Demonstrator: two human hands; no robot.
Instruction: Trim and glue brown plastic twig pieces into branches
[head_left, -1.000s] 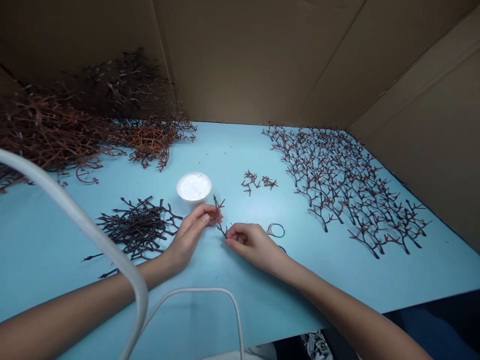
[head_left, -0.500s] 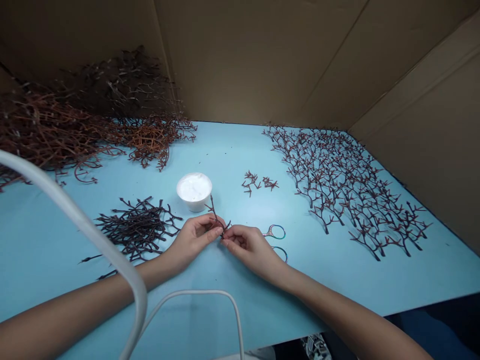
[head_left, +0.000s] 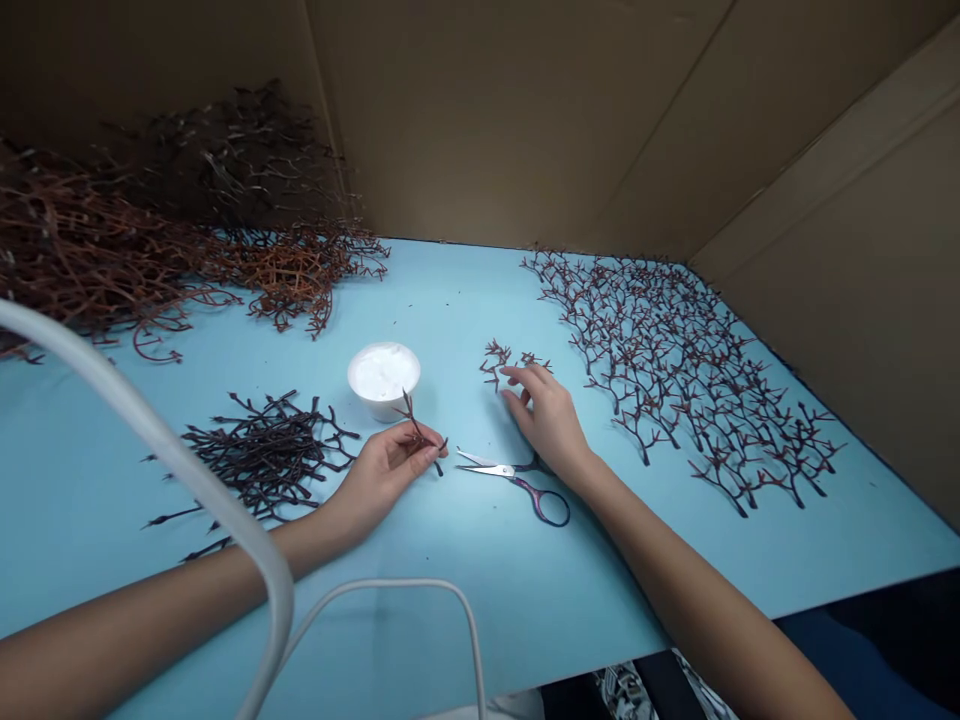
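Two hands: the left hand (head_left: 386,475) is almost closed, its thumb and fingertips pinching one small branched dark-red twig (head_left: 415,428) near the middle of the bench (head_left: 525,600). The right hand (head_left: 544,415) is open with curved, spread fingers, holding nothing, its fingertips just beside a small clump of twigs (head_left: 496,365).

Near edge: a thick white cable (head_left: 172,450) crosses the view above the left forearm, and a thinner white cable (head_left: 390,585) loops close to the bench's near edge.

Middle: a pair of ring-handled scissors (head_left: 514,478) lies just below the right wrist, points toward the held twig. A white cup (head_left: 384,378) of white contents stands just beyond the left hand, and a dark heap of twigs (head_left: 262,455) lies to its left.

Far side: rows of branched twigs (head_left: 675,390) spread toward the right corner, a brown tangle of branches (head_left: 97,235) fills the far left corner, and a cardboard wall (head_left: 525,120) rises behind.

Risks: the thin twig looks brittle, so a hard pinch could snap it. A careless sweep of the left hand could tip the cup, and a low right forearm could disturb the rows or nudge the scissors.
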